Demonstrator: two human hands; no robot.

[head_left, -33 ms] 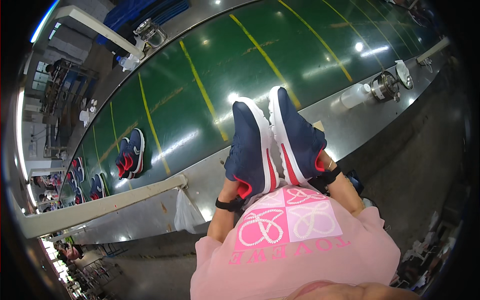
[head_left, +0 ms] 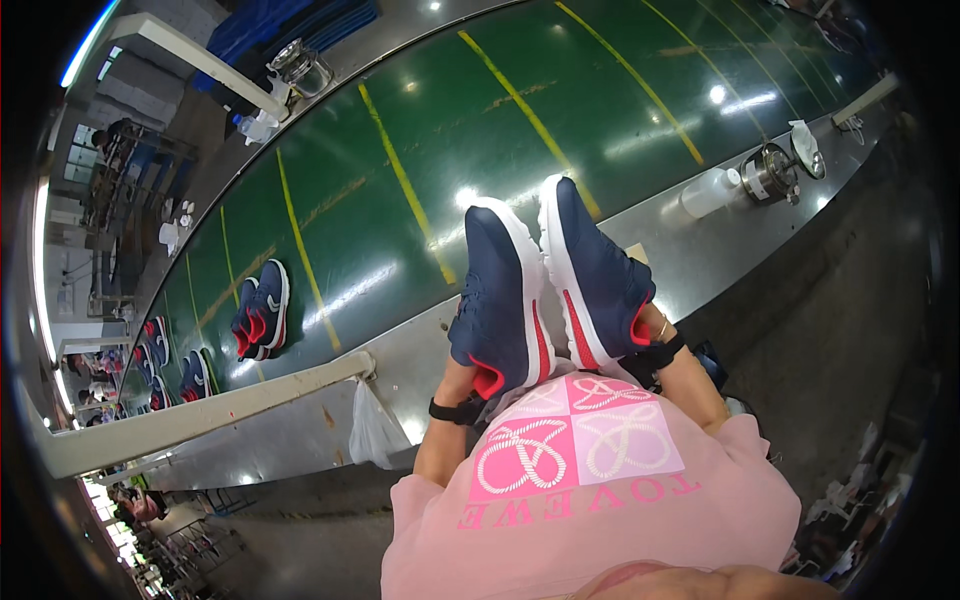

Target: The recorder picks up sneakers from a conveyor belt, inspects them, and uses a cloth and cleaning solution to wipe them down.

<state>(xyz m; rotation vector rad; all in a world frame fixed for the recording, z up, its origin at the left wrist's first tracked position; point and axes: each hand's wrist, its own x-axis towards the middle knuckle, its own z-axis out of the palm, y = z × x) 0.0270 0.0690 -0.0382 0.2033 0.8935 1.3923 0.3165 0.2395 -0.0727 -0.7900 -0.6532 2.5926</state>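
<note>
Two navy sneakers with white soles, red linings and red sole inserts are held up side by side in front of my body, toes pointing away and soles facing each other. My left hand (head_left: 459, 379) holds the left sneaker (head_left: 493, 285) at its heel opening. At the heel of the right sneaker (head_left: 592, 268) is my right hand (head_left: 655, 320), holding it. The fingers of both hands are hidden by the shoes. Both wrists have black bands.
A green belt (head_left: 430, 130) with yellow cross lines runs beyond the steel ledge (head_left: 690, 250). More navy sneakers (head_left: 262, 310) sit on it at left. A pale bar (head_left: 210, 415) juts over the ledge, with a plastic bag (head_left: 370, 430) hanging. At right stand a white bottle (head_left: 710, 192) and a metal pot (head_left: 768, 173).
</note>
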